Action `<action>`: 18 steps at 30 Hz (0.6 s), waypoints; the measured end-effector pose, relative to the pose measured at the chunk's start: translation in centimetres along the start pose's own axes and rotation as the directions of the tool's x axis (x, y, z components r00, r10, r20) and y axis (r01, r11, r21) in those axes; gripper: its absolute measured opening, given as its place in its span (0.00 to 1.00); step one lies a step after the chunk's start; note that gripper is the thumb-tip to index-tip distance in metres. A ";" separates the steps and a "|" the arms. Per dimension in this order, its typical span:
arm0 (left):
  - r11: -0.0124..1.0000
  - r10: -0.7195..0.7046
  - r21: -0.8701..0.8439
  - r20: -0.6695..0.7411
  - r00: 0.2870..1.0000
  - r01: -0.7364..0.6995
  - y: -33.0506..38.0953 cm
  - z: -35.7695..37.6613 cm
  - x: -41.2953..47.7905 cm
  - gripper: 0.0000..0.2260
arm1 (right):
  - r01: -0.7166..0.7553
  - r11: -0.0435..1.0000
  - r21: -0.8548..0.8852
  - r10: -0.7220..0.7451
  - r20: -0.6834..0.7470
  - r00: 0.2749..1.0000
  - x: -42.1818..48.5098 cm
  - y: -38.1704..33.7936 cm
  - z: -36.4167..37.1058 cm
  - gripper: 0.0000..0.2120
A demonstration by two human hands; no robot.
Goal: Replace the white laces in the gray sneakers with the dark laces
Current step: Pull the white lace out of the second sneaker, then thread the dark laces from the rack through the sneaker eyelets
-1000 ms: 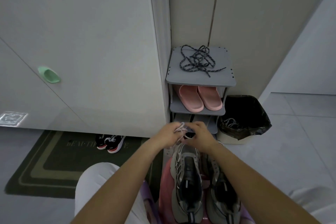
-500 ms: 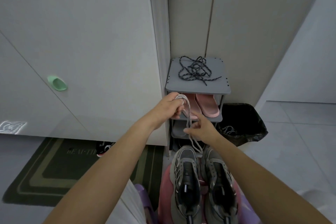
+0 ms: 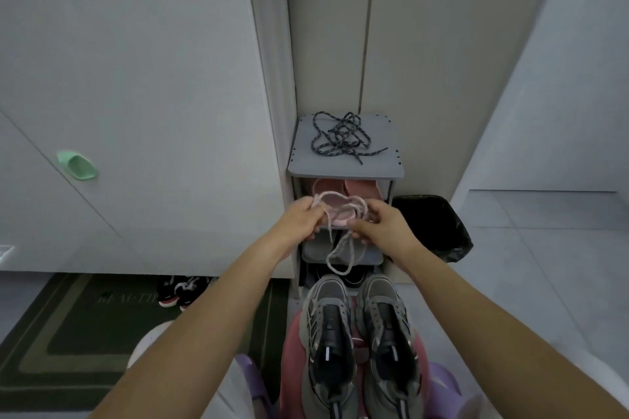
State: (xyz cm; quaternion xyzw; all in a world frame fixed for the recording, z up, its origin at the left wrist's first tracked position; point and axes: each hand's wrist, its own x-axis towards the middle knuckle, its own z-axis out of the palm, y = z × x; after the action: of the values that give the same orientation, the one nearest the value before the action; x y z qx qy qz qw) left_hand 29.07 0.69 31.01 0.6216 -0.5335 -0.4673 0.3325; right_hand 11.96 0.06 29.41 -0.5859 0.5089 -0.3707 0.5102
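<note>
Two gray sneakers [image 3: 328, 333] stand side by side on a pink stool at the bottom centre, toes pointing away from me, with no laces in their eyelets. A white lace [image 3: 340, 255] hangs free above them in loops. My left hand [image 3: 301, 218] pinches one end of it and my right hand [image 3: 381, 224] grips it further along, both held in front of the shoe rack. The dark speckled laces [image 3: 340, 139] lie tangled on the rack's top shelf [image 3: 374, 168].
The gray shoe rack holds pink slippers [image 3: 360, 189] on its second shelf. A black-lined bin [image 3: 432, 228] stands right of it with a lace inside. Small black-and-red shoes [image 3: 180, 291] sit on a green mat [image 3: 68, 333] at left, below a white cabinet.
The white lace has come fully out of the left sneaker. Both hands have risen and now hold it level in front of the rack's middle shelves.
</note>
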 end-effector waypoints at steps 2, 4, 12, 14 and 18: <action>0.999 -0.026 -0.029 0.067 0.997 0.028 0.1 2.6 -0.3 0.09 | 0.052 0.991 -0.127 -0.045 0.060 0.997 -0.1 -0.4 -0.4 0.17; 0.977 -0.072 -0.195 0.095 0.993 0.090 0.5 5.1 -0.7 0.12 | 0.089 0.942 -0.323 -0.055 0.112 0.992 -0.4 -0.3 -0.9 0.17; 0.746 -0.212 -0.525 0.397 0.893 0.410 1.1 9.8 -1.6 0.27 | -0.052 0.863 -0.502 0.007 -0.090 0.996 -1.8 3.1 -5.0 0.06; 0.778 -0.269 -0.480 0.331 0.905 0.407 0.6 9.9 -1.4 0.26 | -0.157 0.923 -0.350 0.090 -0.199 0.976 -2.0 4.1 -6.5 0.04; 0.845 -0.324 -0.385 0.186 0.928 0.372 -0.8 8.9 -0.8 0.20 | -0.284 0.906 -0.314 0.183 -0.314 0.932 -1.6 5.1 -10.0 0.01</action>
State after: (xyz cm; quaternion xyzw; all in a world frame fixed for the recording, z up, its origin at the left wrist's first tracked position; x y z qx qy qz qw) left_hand 21.02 2.37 27.42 0.5958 -0.3189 -0.6565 0.3351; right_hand 0.98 -0.42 26.62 -0.5446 0.7007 -0.2867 0.3609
